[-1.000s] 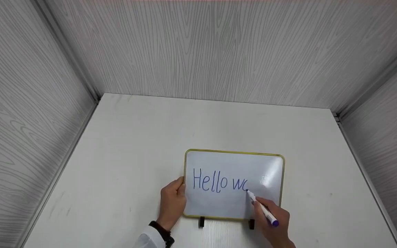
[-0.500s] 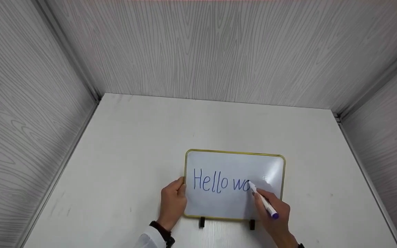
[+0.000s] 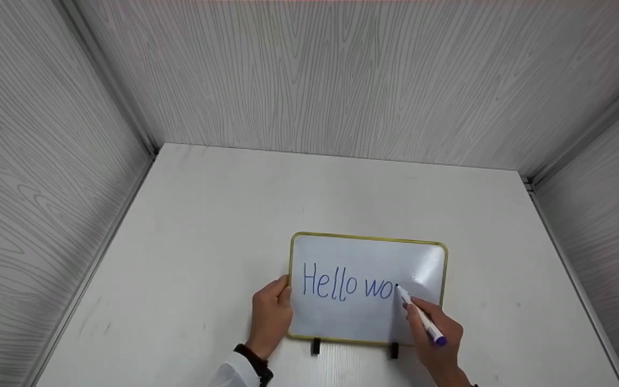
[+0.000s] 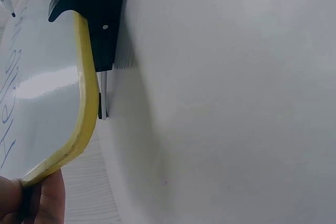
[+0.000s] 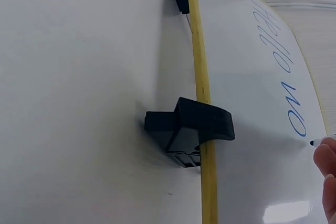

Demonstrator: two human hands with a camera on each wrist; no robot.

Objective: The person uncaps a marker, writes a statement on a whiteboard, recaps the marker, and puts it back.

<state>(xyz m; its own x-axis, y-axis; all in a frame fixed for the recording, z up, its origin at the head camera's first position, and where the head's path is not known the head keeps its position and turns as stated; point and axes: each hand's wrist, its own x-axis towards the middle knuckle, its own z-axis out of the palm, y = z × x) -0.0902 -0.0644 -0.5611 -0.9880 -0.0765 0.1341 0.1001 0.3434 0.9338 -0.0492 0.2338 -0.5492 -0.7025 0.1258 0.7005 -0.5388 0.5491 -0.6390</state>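
A small whiteboard (image 3: 342, 322) with a yellow frame stands on black feet, with "Hello wo" handwritten in blue across its middle. My left hand (image 3: 271, 312) grips its left edge, thumb at the front; in the left wrist view the fingers (image 4: 51, 198) wrap behind the yellow rim. In my right hand (image 3: 438, 333) is a white marker (image 3: 422, 317) with a purple-blue end, pinched like a pen. Its dark tip points at the board just right of the "o". From the right wrist view, the tip sits close to the board's surface beside that letter.
Two black stand feet (image 3: 316, 346) poke out under the board's lower edge; a black clip foot (image 5: 194, 124) hooks over the yellow rim. The white table (image 3: 191, 242) is bounded by grey wood-grain panels (image 3: 309, 75) at the back and both sides.
The right hand has moved the marker rightward. A half-drawn curve after the "w" has become a full "o". The left hand keeps its grip on the board's edge.
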